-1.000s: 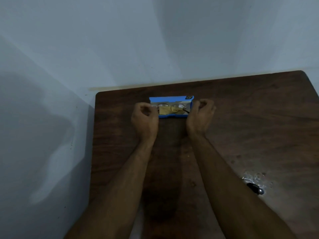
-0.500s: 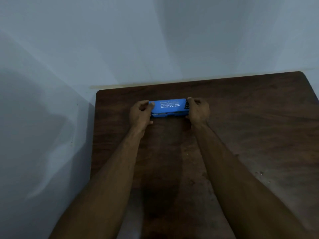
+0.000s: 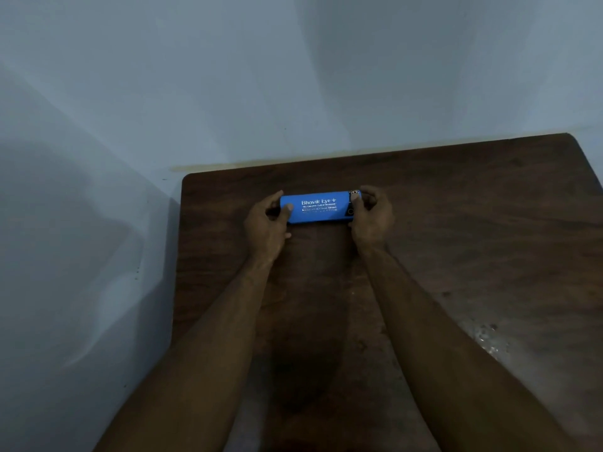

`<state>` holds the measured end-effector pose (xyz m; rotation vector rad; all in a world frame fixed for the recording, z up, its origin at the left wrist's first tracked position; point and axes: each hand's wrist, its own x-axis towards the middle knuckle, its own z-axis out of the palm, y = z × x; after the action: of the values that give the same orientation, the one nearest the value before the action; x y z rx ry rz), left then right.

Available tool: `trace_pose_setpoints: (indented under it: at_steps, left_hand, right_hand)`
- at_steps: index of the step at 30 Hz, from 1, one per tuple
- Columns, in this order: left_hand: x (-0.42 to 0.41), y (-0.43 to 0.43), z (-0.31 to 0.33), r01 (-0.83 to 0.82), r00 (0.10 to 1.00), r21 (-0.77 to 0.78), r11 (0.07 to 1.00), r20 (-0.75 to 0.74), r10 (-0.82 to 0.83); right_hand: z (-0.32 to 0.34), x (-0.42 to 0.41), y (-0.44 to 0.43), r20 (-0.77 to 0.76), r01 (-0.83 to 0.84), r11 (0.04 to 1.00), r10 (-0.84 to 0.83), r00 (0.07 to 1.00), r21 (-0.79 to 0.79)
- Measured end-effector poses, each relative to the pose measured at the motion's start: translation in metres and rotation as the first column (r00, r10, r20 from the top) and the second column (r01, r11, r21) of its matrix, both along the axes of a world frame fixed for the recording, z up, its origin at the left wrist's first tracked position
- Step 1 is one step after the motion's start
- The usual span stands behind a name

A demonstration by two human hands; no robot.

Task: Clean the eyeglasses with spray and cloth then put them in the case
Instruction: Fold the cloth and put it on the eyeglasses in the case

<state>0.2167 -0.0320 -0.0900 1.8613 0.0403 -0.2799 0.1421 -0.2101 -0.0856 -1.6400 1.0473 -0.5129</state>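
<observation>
The left hand curls round the left end of the blue rectangular hard case, thumb on the lid; the right hand pinches the right end; the lid is down, white lettering up, so the eyeglasses are hidden, presumably inside; the case lies flat on the dark wooden counter, toward its far edge; best now: press evenly at both ends until the lid seats, no sliding.

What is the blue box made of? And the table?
The blue case looks like smooth plastic, maybe a coated shell: even colour, white printed letters, rounded edge. The table looks like dark wood or wood-look laminate: brown grain streaks, dull sheen.
</observation>
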Motion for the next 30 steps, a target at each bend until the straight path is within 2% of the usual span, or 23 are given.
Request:
trace_pose_setpoints:
  at_steps: [4,8,12,18,30]
  left_hand:
    - [-0.004,-0.004,-0.007,-0.033,0.999,-0.024,0.999,0.005,0.033]
    - [-0.002,-0.008,-0.015,-0.151,0.988,-0.083,0.985,0.013,0.153]
    - [0.025,-0.008,-0.011,-0.235,0.969,-0.094,0.967,0.060,0.241]
    - [0.069,0.000,-0.011,-0.232,0.970,0.011,0.973,0.075,0.231]
    - [0.070,-0.004,-0.009,-0.230,0.966,0.110,0.967,0.146,0.213]
  right_hand:
    - [0.001,-0.004,0.000,-0.013,0.011,1.000,-0.011,1.000,0.021]
    - [0.000,0.005,0.000,0.008,0.020,1.000,-0.020,1.000,0.012]
    - [0.005,0.036,0.002,0.028,-0.041,0.999,0.042,0.999,-0.030]
    - [0.005,0.076,0.004,-0.018,-0.130,0.990,0.129,0.992,-0.052]
    - [0.009,0.080,0.010,-0.063,-0.143,0.987,0.138,0.988,-0.076]
